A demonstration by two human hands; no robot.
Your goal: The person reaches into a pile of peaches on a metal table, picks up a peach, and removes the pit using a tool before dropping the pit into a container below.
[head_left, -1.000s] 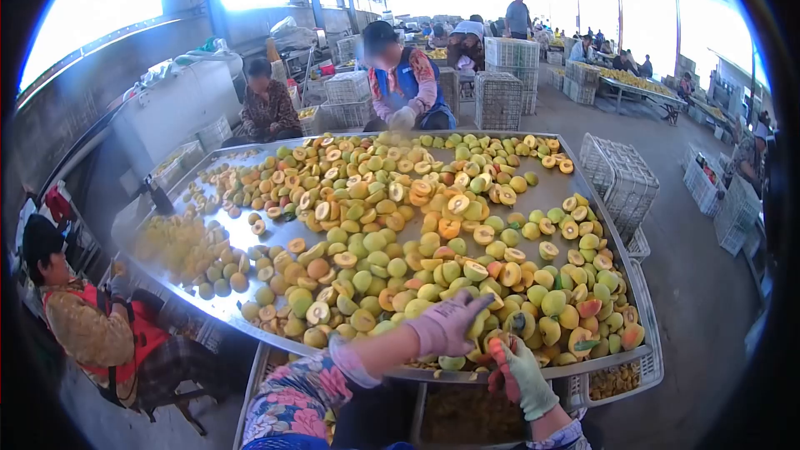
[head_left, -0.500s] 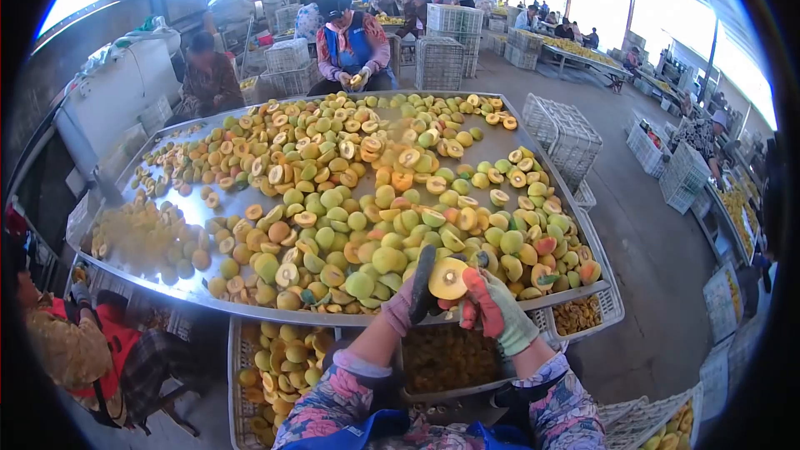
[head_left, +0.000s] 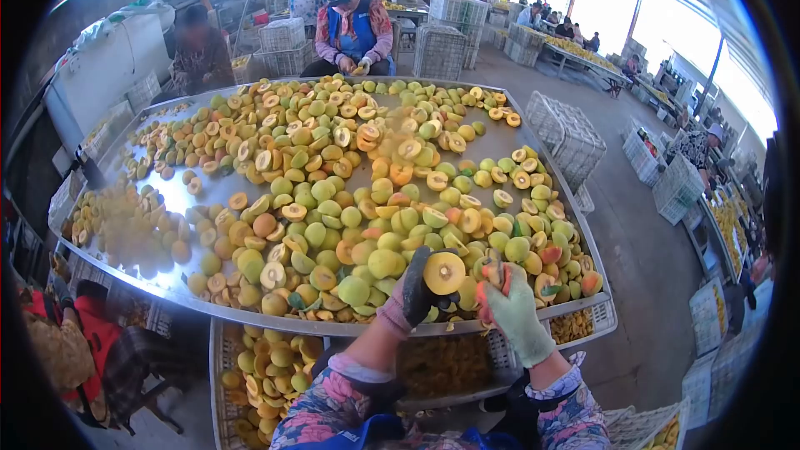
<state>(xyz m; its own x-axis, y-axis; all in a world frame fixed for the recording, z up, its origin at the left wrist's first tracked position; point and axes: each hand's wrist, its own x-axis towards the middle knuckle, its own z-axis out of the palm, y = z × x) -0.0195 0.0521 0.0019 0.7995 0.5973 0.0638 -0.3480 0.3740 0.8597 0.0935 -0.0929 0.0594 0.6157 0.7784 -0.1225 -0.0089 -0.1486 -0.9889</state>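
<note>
My left hand [head_left: 414,290], in a dark-palmed glove with a pink cuff, is closed around a halved yellow peach [head_left: 444,273]. Its cut face points up, and the stone shows in the middle. Just right of it, apart from the fruit, my right hand [head_left: 515,310] wears a pale green glove with orange-red fingers. Those fingers are curled together around something small and brownish that I cannot make out. Both hands are over the near edge of a metal table [head_left: 333,327] heaped with peaches [head_left: 385,262], many of them cut in half.
Below the edge stand a crate of peach halves [head_left: 265,371] and a tub with brownish contents [head_left: 446,362]. Small yellow pieces fill a basket [head_left: 572,327] at the right corner. A person [head_left: 354,29] works across the table; stacked crates [head_left: 565,137] stand to the right.
My right hand has moved slightly right and away from the peach half, its fingers now curled beside it. The left hand still holds the half, and the view has shifted a little.
</note>
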